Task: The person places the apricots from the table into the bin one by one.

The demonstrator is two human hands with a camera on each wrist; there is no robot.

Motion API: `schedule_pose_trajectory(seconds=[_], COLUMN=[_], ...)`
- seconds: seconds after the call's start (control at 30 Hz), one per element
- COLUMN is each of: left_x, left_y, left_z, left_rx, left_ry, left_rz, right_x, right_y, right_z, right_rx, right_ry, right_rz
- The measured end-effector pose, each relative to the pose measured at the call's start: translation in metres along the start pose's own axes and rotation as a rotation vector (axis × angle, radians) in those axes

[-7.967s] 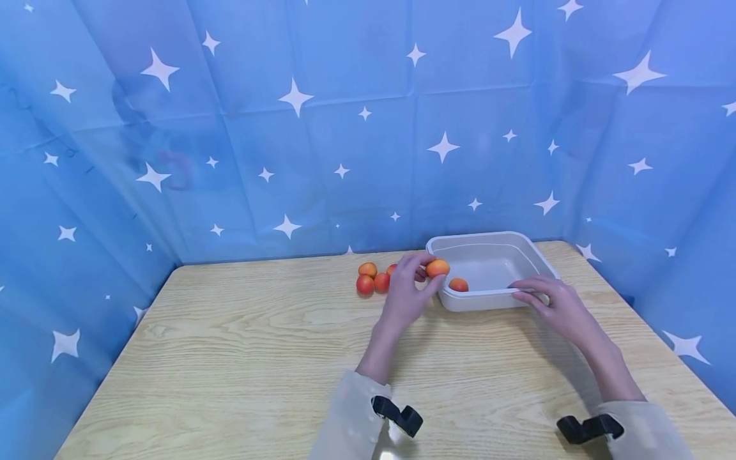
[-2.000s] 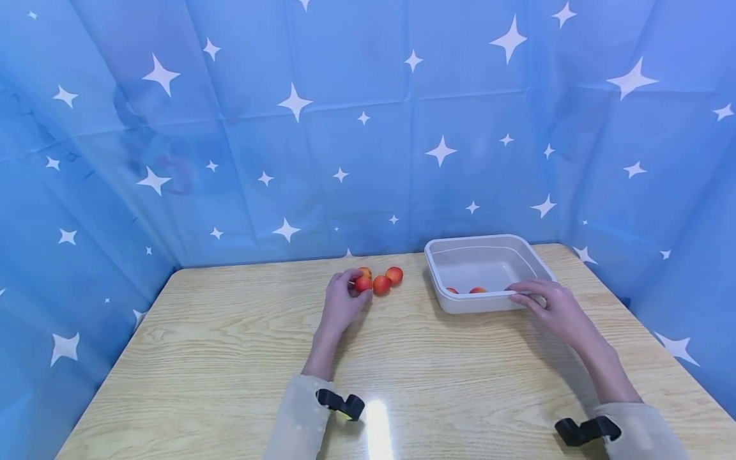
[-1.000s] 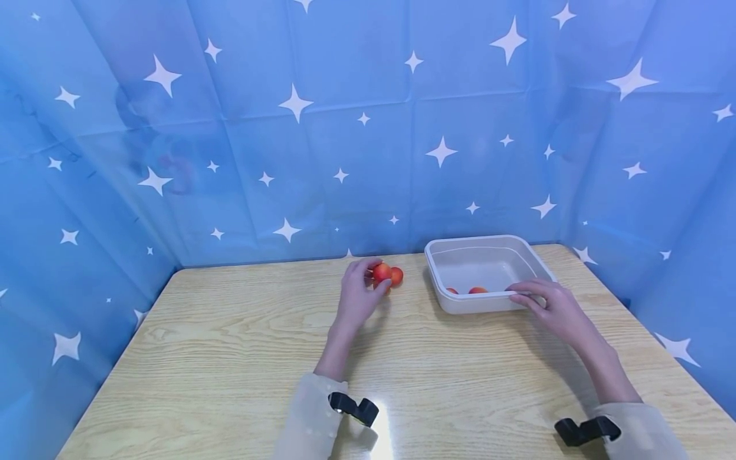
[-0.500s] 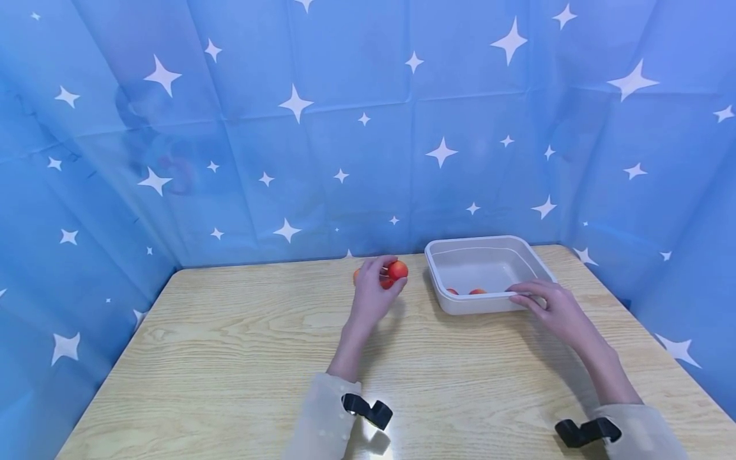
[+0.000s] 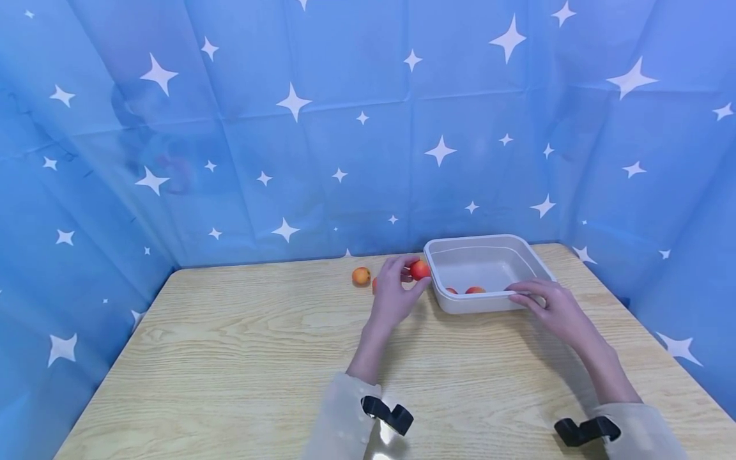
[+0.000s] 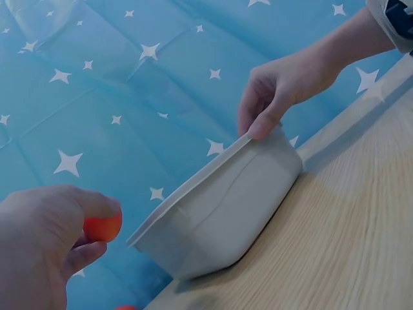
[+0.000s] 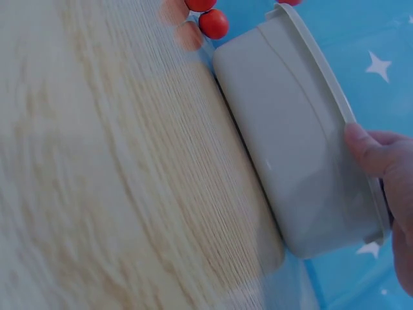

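Pinches fruit (image 5: 420,270) in left hand (image 5: 394,295), grips tub (image 5: 477,305) in right hand (image 5: 553,305) by table's (image 5: 230,358) far edge; likely mid-transfer, requiring release inside.

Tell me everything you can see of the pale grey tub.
The pale grey tub is a shallow, open-topped rectangle with rounded corners, a rim around the top and a line along its wall. It looks smooth, probably plastic. It stands upright on the wooden table, towards the far right. The right hand pinches its near rim, right of the middle. Inside, two red-orange fruits show, partly hidden behind the near wall; the rest of the floor along that wall is out of sight.
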State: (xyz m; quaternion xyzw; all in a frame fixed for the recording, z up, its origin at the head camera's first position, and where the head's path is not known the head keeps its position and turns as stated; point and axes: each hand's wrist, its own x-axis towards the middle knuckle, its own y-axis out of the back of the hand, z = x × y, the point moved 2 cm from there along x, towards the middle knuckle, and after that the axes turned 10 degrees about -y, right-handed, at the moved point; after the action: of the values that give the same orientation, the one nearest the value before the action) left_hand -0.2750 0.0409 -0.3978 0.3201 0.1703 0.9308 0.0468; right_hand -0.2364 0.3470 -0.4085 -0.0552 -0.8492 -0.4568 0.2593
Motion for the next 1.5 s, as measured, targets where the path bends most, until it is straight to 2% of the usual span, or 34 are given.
schedule_pose_trajectory(seconds=[0.27,0.5,0.73,1.0,1.2,1.5], left_x=[-0.001,-0.005,-0.009,-0.01,-0.009,-0.009], left_y=[-0.016,-0.032,-0.042,-0.045,-0.045,-0.039], left_z=[0.01,0.016,0.02,0.019,0.018,0.02], left_rx=[-0.04,-0.037,-0.021,-0.002,-0.005,-0.011], left_ry=[-0.04,-0.114,-0.1,-0.098,-0.07,-0.06], left_rz=[-0.027,-0.03,-0.055,-0.046,-0.049,-0.049], right_x=[0.0,0.001,0.001,0.001,0.001,0.001], right_y=[0.0,0.001,0.0,0.0,0.0,0.0], right_z=[-0.001,-0.002,0.0,0.0,-0.001,-0.001], right_rx=[0.003,0.008,0.004,0.008,0.01,0.008], right_ry=[0.006,0.006,-0.002,0.002,-0.013,-0.009], right_rz=[0.005,-0.004,-0.005,0.001,0.001,0.008])
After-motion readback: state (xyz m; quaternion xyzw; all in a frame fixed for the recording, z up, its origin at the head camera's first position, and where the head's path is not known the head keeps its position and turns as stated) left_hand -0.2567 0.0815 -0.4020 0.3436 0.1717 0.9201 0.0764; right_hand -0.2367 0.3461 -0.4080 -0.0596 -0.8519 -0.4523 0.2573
